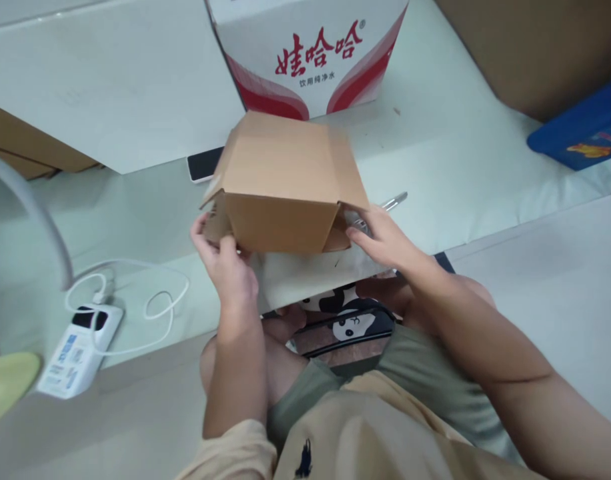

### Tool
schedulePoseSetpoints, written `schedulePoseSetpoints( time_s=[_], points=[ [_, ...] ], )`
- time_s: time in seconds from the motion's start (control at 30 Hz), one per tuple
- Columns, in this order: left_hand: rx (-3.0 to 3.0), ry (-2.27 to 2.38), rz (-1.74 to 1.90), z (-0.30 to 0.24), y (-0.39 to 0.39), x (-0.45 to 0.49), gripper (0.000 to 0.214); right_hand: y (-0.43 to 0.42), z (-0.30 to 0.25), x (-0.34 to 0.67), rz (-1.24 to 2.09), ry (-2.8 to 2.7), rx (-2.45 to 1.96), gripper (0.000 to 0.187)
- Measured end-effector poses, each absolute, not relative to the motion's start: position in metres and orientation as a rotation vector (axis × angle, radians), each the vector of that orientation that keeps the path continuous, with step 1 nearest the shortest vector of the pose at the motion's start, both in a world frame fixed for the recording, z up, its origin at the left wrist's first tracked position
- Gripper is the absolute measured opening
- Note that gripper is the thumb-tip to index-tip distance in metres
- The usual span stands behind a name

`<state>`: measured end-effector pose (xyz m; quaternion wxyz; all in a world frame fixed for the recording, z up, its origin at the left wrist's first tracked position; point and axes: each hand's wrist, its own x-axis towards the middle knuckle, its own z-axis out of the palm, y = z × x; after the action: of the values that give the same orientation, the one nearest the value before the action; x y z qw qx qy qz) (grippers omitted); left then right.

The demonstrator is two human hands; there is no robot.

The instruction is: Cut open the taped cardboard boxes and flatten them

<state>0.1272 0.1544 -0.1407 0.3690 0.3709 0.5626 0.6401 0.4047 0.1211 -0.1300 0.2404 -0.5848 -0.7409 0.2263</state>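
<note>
A brown cardboard box (285, 160) sits in front of me near the table's front edge, its side flaps sticking outward. At its left near corner my left hand (228, 267) pinches a flap between thumb and fingers. My right hand (378, 233) grips the flap at the right near corner, its fingers partly hidden behind the cardboard. Beside the right hand lies a shiny metal or clear object (396, 201), partly covered by the box and hand; its kind is unclear. The inside of the box is mostly hidden.
Behind stands a white and red water carton (315, 67), with a phone (204, 165) left of the box. A power bank (80, 350) with a white cable (171, 303) lies at left, near a lamp's grey arm (35, 213). A blue container (580, 130) is at right.
</note>
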Motion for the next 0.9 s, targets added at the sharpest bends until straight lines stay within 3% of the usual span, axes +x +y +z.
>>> schedulePoseSetpoints(
  time_s=[0.1, 0.23, 0.4, 0.5, 0.7, 0.9],
  points=[
    [1.231, 1.633, 1.564, -0.138, 0.154, 0.126, 0.048, 0.123, -0.129, 0.408, 0.716, -1.838, -1.457, 0.079],
    [1.418, 1.605, 1.431, -0.142, 0.155, 0.123, 0.040, 0.123, -0.133, 0.405, 0.834, -1.697, -1.362, 0.080],
    [1.223, 1.452, 1.474, -0.157, 0.161, 0.123, 0.086, 0.126, -0.143, 0.400, 0.885, -1.534, -1.328, 0.084],
    [1.062, 1.416, 1.438, -0.163, 0.165, 0.120, 0.100, 0.128, -0.146, 0.397, 0.930, -1.488, -1.296, 0.081],
    [1.106, 1.205, 1.509, -0.161, 0.166, 0.118, 0.095, 0.126, -0.145, 0.394, 1.043, -1.413, -1.243, 0.097],
    [1.297, 1.210, 1.496, -0.155, 0.162, 0.121, 0.091, 0.125, -0.147, 0.393, 1.045, -1.369, -1.251, 0.093]
  ],
)
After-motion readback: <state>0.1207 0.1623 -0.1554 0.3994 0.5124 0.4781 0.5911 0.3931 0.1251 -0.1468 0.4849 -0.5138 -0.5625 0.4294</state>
